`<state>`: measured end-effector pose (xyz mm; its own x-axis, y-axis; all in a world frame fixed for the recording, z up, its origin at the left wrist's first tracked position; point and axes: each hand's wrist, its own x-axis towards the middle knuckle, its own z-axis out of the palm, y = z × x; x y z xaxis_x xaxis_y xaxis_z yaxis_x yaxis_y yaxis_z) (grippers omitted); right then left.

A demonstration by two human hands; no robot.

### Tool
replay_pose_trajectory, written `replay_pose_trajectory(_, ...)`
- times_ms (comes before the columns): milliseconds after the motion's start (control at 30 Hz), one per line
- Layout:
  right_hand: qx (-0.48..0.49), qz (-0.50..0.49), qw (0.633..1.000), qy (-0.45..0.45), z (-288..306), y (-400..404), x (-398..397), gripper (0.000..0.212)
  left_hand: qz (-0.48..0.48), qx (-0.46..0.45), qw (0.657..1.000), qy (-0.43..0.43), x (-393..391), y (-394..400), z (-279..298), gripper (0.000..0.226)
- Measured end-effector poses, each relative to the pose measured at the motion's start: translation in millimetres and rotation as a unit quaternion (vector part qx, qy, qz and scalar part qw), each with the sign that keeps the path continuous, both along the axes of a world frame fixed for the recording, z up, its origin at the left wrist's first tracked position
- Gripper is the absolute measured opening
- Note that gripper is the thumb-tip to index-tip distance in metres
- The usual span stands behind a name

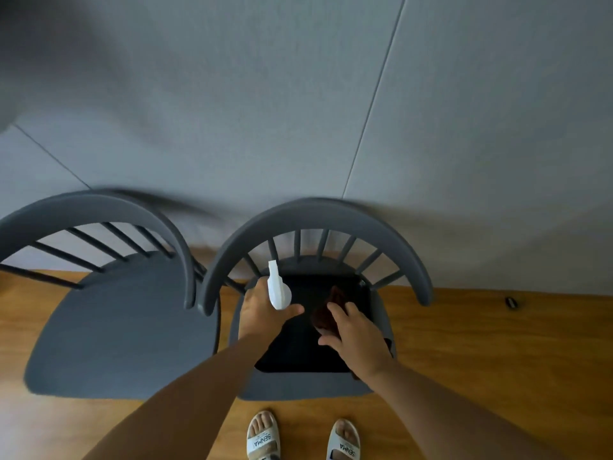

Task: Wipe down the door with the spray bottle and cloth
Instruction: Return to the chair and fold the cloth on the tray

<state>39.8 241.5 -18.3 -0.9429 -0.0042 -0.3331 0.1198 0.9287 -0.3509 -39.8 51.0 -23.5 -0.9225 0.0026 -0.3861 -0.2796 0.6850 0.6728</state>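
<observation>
My left hand (262, 310) grips a spray bottle whose white trigger head (278, 290) sticks up above my fingers; the bottle's body is hidden under the hand. My right hand (356, 336) holds a dark brown cloth (326, 315) just to the right of it. Both hands hover low over the black cushion (298, 353) on the seat of the right-hand grey chair (315, 214). Whether the door is in view I cannot tell; grey panelled wall (298, 94) fills the space behind the chairs.
A second grey spindle-back chair (109, 327) stands close on the left, its backrest touching the first chair's. My feet in white sandals (263, 438) are on the wooden floor (481, 343). A small dark object (511, 303) lies by the wall at right.
</observation>
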Motion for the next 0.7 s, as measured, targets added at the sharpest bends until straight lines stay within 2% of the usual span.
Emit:
replay_pose_trajectory(200,0.010,0.021,1.000,0.005,-53,2,-5,0.074,-0.054,-0.018,0.998,0.008,-12,2,-50,0.089)
replay_pose_trajectory(433,0.007,0.030,0.999,0.020,-85,11,-23,0.077,-0.035,-0.009,0.999,0.019,-28,-4,-88,0.089)
replay_pose_trajectory(700,-0.019,0.021,0.999,0.026,-104,20,-42,0.080,-0.010,0.014,0.999,0.031,-47,1,-99,0.090)
